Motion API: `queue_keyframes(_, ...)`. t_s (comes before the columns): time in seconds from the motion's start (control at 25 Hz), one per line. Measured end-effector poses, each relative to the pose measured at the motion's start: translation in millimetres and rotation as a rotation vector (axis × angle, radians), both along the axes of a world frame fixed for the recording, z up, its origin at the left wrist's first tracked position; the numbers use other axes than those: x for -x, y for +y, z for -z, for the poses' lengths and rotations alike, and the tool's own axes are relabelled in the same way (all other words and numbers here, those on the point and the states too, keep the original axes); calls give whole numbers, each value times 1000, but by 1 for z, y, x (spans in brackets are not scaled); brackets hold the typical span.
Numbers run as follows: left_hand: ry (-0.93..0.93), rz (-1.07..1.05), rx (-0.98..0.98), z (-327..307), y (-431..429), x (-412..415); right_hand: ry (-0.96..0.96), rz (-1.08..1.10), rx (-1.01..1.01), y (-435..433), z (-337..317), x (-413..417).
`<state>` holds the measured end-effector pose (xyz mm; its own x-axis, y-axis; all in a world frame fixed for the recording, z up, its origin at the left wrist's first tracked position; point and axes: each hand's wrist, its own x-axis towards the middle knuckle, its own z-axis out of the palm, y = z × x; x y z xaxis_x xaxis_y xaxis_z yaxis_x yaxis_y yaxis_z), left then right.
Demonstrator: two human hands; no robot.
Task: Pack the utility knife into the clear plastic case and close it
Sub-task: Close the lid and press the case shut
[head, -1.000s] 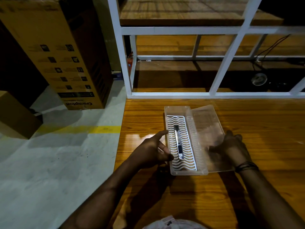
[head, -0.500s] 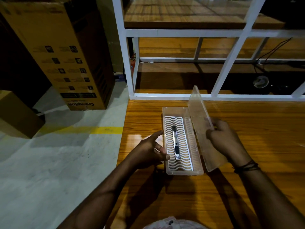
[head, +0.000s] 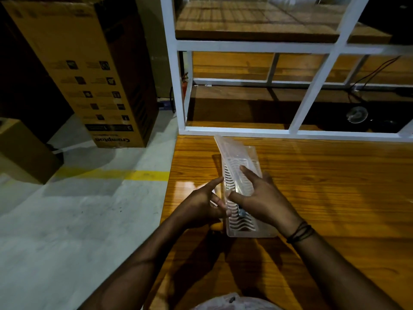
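The clear plastic case (head: 245,229) lies lengthwise on the wooden table (head: 335,186), near its left edge, with a white wavy insert inside. The clear lid (head: 232,153) is folded down over the case, its far left end still raised a little. Of the utility knife (head: 242,212) only the dark near end shows between my hands; the rest is hidden under my right hand. My right hand (head: 261,198) presses flat on the lid. My left hand (head: 205,204) holds the case's left wall, index finger stretched along the rim.
A white metal shelf frame (head: 178,86) with wooden boards stands at the table's far edge. A tall cardboard box (head: 89,70) and a smaller one (head: 20,151) stand on the grey floor at left. A whitish bag (head: 232,302) shows at the bottom edge.
My right hand has swung the lid from lying flat at the right, through upright, down onto the case over the knife. My left hand has stayed at the case's left side.
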<state>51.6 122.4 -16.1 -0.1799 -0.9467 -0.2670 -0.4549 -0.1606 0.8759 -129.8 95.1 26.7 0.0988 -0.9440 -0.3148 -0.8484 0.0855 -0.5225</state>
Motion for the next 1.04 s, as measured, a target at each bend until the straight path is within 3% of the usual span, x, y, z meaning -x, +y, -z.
queue_keyframes(0.24,-42,3,83,8,0,-3,282,-57,71,9,22,-6)
queue_keyframes(0.48,-9,-15,34,14,-2,-2,271,-21,181,10,35,-1)
queue_keyframes(0.64,128,-122,-54,18,-9,2,279,-29,218,10,36,3)
queue_keyframes(0.72,134,-160,-26,19,-16,3,224,0,239,-3,39,8)
queue_keyframes(0.92,83,-371,53,10,-57,8,-199,208,354,-82,44,18)
queue_keyframes(1.04,83,-479,176,4,-91,9,-331,326,357,-126,38,14)
